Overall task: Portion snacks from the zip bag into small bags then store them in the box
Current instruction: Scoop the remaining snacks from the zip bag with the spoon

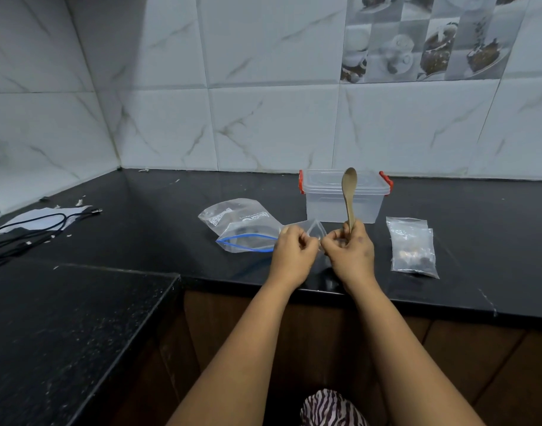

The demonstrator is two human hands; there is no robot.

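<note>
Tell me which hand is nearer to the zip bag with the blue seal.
Left. The left hand sits right beside the zip bag, at its right end. The right hand, holding the wooden spoon, is farther right, beyond the left hand.

The zip bag [242, 229], clear with a blue zip strip, lies flat on the black counter [478, 287], its mouth toward the front edge. Behind it to the right, near the wall, stands the clear lidded box [345, 198] with red clips. A small clear bag [314, 230] is held up between them. Filled small bags [412, 245] lie flat to the box's right.
</note>
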